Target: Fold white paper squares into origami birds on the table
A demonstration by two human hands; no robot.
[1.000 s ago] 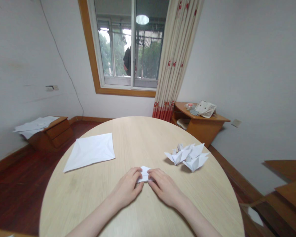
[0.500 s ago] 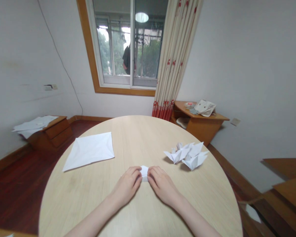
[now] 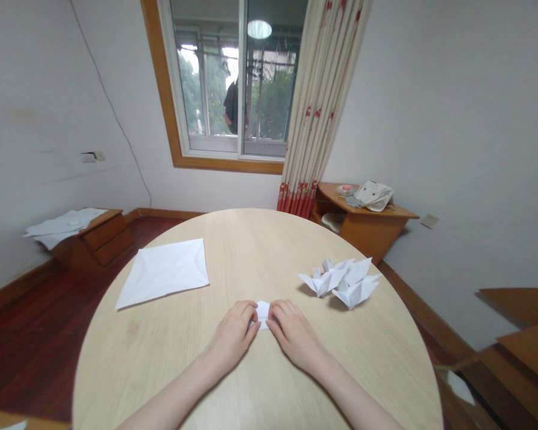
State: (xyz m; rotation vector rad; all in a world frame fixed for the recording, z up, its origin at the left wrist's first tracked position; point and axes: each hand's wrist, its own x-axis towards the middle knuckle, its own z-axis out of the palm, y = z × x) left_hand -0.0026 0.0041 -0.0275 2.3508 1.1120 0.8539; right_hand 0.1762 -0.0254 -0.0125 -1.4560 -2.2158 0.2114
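Note:
A small piece of folded white paper (image 3: 263,311) lies on the round wooden table (image 3: 246,251) in front of me. My left hand (image 3: 237,327) grips its left side, fingers curled over the edge. On the opposite side my right hand (image 3: 292,329) holds it the same way. Only the middle strip of the paper shows between the hands, with a crease across it; its sides are hidden under my fingers. Several folded white paper shapes with pointed tips (image 3: 341,280) sit clustered beyond my right hand.
A flat stack of white paper (image 3: 165,272) rests at the table's left. Behind stand a corner cabinet (image 3: 363,230) with a cloth bag (image 3: 373,196), and a low drawer unit (image 3: 105,239) with papers. A curtain (image 3: 316,113) hangs beside the window.
Both hands stay at the paper. The thumbs and fingers have shifted slightly, and the paper's near flap looks a little different. The view has moved very slightly.

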